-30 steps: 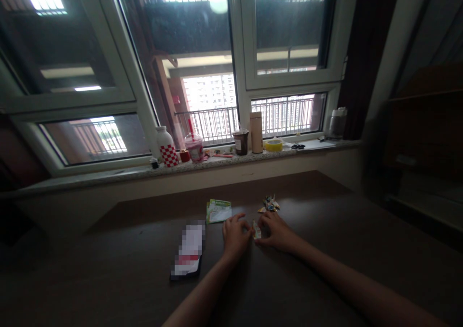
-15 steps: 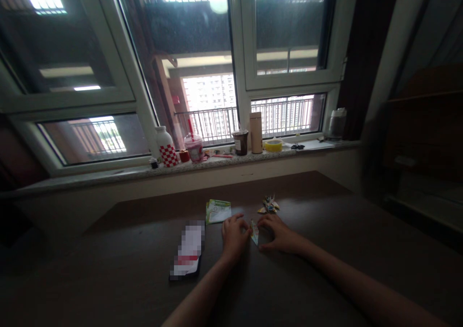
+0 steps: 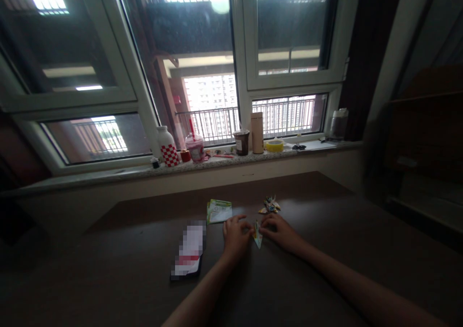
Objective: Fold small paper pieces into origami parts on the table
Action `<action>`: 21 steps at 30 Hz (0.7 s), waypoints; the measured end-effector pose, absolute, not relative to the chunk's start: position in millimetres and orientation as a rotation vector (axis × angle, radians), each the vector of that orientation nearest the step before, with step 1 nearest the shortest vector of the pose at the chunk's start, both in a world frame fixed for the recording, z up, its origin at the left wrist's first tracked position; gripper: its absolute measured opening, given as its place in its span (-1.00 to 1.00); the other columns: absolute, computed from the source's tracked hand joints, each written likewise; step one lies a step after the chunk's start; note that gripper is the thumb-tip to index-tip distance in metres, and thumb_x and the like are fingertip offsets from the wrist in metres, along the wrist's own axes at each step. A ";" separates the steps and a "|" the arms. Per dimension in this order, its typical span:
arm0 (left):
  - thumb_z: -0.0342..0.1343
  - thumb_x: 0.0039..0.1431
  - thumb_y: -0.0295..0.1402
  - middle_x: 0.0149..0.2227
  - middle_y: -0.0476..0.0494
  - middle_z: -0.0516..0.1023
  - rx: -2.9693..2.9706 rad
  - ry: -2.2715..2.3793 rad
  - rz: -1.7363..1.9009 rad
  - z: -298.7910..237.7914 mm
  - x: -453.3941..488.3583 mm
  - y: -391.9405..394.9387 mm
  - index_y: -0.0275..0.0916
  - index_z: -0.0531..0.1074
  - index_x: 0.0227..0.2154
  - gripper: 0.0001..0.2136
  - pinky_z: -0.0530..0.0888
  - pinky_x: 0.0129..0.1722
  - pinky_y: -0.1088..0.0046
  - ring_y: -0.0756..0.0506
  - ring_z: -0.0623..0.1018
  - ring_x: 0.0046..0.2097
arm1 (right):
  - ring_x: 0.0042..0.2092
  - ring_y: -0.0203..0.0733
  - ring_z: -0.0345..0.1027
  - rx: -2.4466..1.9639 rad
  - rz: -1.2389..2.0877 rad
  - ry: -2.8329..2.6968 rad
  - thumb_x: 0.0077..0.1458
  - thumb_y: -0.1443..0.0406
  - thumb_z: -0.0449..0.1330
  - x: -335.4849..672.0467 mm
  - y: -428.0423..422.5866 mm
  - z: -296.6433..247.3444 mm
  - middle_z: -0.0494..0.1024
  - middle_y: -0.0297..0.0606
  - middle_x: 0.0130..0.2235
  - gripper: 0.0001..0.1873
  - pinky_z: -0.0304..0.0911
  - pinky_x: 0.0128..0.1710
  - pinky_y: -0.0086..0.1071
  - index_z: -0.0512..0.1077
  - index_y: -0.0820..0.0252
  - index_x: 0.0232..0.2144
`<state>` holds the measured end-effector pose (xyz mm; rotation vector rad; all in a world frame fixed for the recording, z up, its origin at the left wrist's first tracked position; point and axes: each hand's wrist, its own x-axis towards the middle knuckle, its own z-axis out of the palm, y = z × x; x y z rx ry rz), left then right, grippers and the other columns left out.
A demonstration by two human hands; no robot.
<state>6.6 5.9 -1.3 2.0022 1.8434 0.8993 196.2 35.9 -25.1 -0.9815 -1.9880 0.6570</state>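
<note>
On the dark brown table (image 3: 141,259), near the middle, sat a small folded paper (image 3: 257,238), pale with coloured print, its narrow tip pointing toward the person, between two bare hands. Left hand (image 3: 237,236): thumb and index nearly closed at the paper's left edge, apparently pinching it; other fingers loosely curled. Right hand (image 3: 281,233): thumb and index close together by the upper right edge; could not tell whether they gripped or only touched. Just beyond the right hand lay a printed paper cluster (image 3: 270,205). Green-and-white cards (image 3: 220,212) lay just beyond the left hand; a phone-like item (image 3: 190,250), surface pixelated, lay left of that hand. Windowsill (image 3: 119,172) behind held a yellow tape roll (image 3: 275,146), among other items.

Handling, judged: the paper looked very light and thin, probably stiff along creases, softer across flat parts, not slippery, easily crushed or torn. Best hold seemed a light fingertip pinch on the side edges; the fine tip looked weakest, so no squeezing there.
</note>
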 end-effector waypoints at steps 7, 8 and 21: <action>0.24 0.04 -0.34 0.11 0.01 0.45 2.026 1.789 0.861 -1.0 8.4 5.3 -0.06 0.59 -0.45 -0.96 0.06 0.26 0.02 -0.22 0.27 0.20 | -0.01 -0.04 0.35 -1.002 0.654 -1.917 0.03 0.28 0.24 191.7 38.6 -16.6 0.51 -0.14 -0.13 -0.83 0.20 0.08 -0.14 0.54 0.15 -0.28; 0.24 0.03 -0.34 0.11 0.00 0.45 2.026 1.788 0.853 -0.4 8.6 5.1 -0.06 0.59 -0.45 -0.96 0.06 0.27 0.02 -0.22 0.26 0.20 | -0.01 -0.04 0.35 -0.999 0.654 -1.918 0.02 0.30 0.24 190.8 38.6 -16.1 0.51 -0.15 -0.13 -0.84 0.19 0.09 -0.15 0.55 0.15 -0.28; 0.23 0.03 -0.33 0.12 0.01 0.44 2.047 1.786 0.804 0.2 9.1 5.0 -0.05 0.59 -0.44 -0.95 0.04 0.27 0.00 -0.23 0.26 0.21 | -0.05 -0.08 0.35 -0.965 0.672 -1.866 -0.03 0.31 0.25 189.0 39.1 -15.4 0.52 -0.22 -0.22 -0.96 0.18 0.04 -0.21 0.51 0.15 -0.45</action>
